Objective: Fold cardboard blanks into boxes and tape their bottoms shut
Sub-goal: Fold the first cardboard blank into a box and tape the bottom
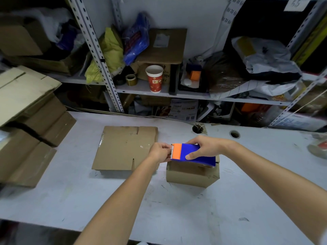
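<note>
Two hands meet over the middle of a pale, scuffed table (70,191), seen from the head camera: the right hand (206,147) grips a blue tape dispenser (198,154) from above, thumb curled on its near side and fingers over the far side, with the orange toothed end pointing left. The left hand (159,152) has its fingers bunched and pinching right at that toothed edge (whether a tape end lies between the fingertips is too small to tell). Directly under the dispenser stands a small folded cardboard box (192,175), and the dispenser hides most of its top face. Just left of the box, behind the left forearm, a flat cardboard blank (123,149) lies on the table with its flap slots showing. At the table's left edge sits a stack of flattened cartons (31,138). Behind the table runs a cluttered metal shelf (141,89), where a red paper cup (154,79) stands upright beside a roll of tape (131,79)
</note>
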The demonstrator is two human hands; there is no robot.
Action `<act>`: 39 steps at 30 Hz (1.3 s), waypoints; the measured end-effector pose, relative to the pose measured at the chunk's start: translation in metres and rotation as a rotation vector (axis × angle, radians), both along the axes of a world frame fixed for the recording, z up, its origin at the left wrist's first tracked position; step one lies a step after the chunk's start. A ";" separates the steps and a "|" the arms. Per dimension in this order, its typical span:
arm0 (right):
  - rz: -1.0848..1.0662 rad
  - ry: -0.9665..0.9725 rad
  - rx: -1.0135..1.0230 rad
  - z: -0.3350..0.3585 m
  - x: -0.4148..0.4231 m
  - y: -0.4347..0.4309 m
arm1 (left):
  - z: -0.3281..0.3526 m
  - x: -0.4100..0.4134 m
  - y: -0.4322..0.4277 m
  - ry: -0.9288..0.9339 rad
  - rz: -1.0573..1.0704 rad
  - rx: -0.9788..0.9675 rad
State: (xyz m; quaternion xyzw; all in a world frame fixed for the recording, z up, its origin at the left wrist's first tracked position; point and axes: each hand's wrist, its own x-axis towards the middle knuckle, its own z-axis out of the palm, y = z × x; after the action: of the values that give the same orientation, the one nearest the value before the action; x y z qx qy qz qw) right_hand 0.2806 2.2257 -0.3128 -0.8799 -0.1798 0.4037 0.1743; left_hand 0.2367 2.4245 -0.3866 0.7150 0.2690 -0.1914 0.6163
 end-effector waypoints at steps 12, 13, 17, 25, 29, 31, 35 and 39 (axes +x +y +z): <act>-0.051 0.024 -0.172 -0.004 0.002 -0.018 | -0.012 -0.002 0.053 0.036 0.106 -0.006; -0.043 0.025 -0.176 -0.004 0.003 -0.017 | -0.012 -0.005 0.053 0.024 0.105 -0.018; -0.008 0.036 -0.184 -0.003 0.005 -0.016 | -0.014 -0.018 0.056 0.017 0.117 -0.074; 0.038 0.046 -0.204 -0.002 0.002 -0.015 | -0.027 -0.031 0.058 0.026 0.088 -0.113; 0.060 0.025 -0.226 -0.002 0.001 -0.009 | -0.035 -0.031 0.051 0.058 0.061 -0.017; 0.059 0.018 -0.238 -0.003 0.001 -0.006 | -0.044 -0.028 0.041 0.072 0.001 0.105; 0.039 0.003 -0.233 -0.004 -0.001 -0.004 | -0.051 -0.023 0.014 0.107 -0.167 0.264; 0.028 -0.006 -0.219 -0.003 -0.005 -0.005 | -0.048 -0.028 0.012 0.163 -0.303 0.463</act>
State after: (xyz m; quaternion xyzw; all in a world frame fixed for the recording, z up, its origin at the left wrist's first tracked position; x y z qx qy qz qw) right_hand 0.2754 2.2205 -0.3158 -0.8924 -0.1474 0.4206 0.0709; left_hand 0.2083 2.4362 -0.4350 0.8509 0.2443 -0.2718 0.3774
